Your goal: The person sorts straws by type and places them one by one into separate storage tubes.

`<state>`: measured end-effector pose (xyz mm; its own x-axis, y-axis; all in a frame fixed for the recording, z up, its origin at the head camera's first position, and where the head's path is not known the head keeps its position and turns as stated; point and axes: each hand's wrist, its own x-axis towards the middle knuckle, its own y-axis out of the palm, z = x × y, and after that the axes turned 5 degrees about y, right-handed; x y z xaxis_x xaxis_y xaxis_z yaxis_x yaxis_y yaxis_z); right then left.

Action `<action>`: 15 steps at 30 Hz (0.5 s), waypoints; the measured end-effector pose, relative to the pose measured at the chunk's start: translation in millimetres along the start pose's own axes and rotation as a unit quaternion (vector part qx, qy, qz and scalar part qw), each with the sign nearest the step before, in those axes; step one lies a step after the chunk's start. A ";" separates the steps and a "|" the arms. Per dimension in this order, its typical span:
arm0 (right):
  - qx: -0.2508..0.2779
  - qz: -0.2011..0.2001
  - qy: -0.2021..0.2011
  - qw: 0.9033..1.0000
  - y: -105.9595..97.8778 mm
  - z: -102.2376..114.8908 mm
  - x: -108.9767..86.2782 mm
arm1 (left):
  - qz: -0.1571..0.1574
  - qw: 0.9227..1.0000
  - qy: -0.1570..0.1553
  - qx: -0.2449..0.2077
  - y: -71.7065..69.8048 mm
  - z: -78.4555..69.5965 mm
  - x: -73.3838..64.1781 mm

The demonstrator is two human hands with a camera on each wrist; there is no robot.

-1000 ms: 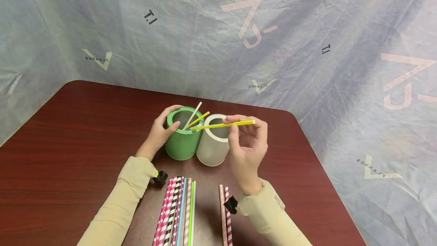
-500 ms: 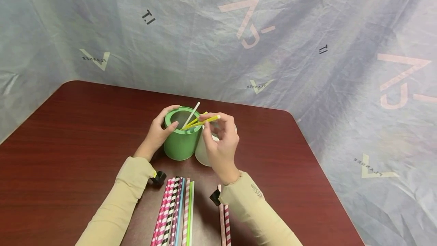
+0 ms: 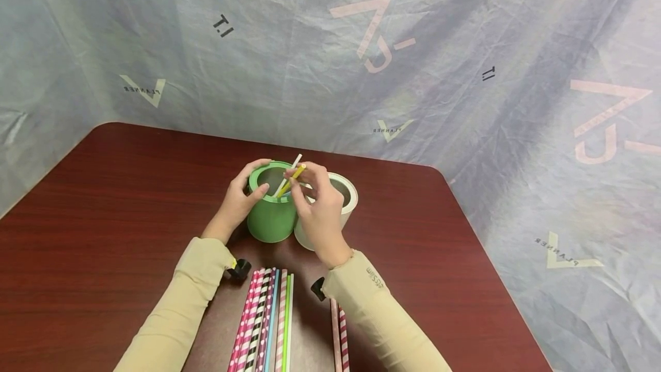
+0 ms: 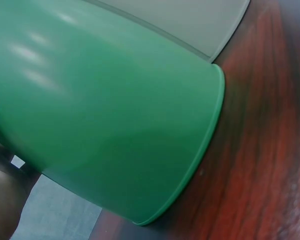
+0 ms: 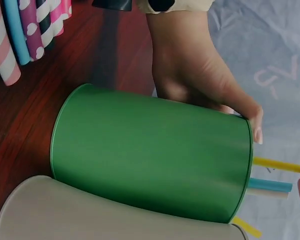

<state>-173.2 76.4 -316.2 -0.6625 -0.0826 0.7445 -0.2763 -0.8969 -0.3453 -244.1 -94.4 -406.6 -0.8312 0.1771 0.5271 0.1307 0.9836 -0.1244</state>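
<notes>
My left hand (image 3: 238,202) grips the rim of a round green bin (image 3: 271,221) from the left, thumb over the near edge and fingers round the far side. Between thumb and fingertips my right hand (image 3: 321,208) pinches a yellow paper straw (image 3: 300,171), its lower end inside the green bin's opening. A white straw (image 3: 296,159) leans out of the same bin. In the right wrist view a blue straw (image 5: 271,185) and a second yellow straw (image 5: 248,228) also stick out past its rim. A white bin (image 3: 353,194) stands right beside it, partly hidden by my right hand.
A row of several patterned paper straws (image 3: 265,320) lies on the dark red table (image 3: 170,188) in front of the bins. Two pink straws (image 3: 339,334) lie apart under my right sleeve. A printed grey cloth (image 3: 289,62) hangs behind the table.
My right hand has moved left from over the white bin to the green one, bringing the yellow straw's end down into it and tilting the straw more upright. My left hand stays in place.
</notes>
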 end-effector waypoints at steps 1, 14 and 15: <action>-0.001 0.003 0.007 1.000 0.3 0.4 0.1 | 0.000 1.000 -0.001 0.000 -0.1 0.0 0.2; 0.002 0.007 0.061 0.998 2.5 -1.1 -0.9 | 0.003 1.000 -0.009 0.007 -0.6 -0.9 0.3; 0.003 0.007 0.063 0.998 2.6 -0.9 -1.0 | 0.002 1.000 -0.008 0.006 -0.6 -0.5 0.2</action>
<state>-173.9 74.6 -318.3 -0.7489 -0.0409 0.6614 -0.2620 -0.8985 -0.3522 -244.1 -95.0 -406.0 -0.8394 0.1805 0.5126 0.1277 0.9823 -0.1368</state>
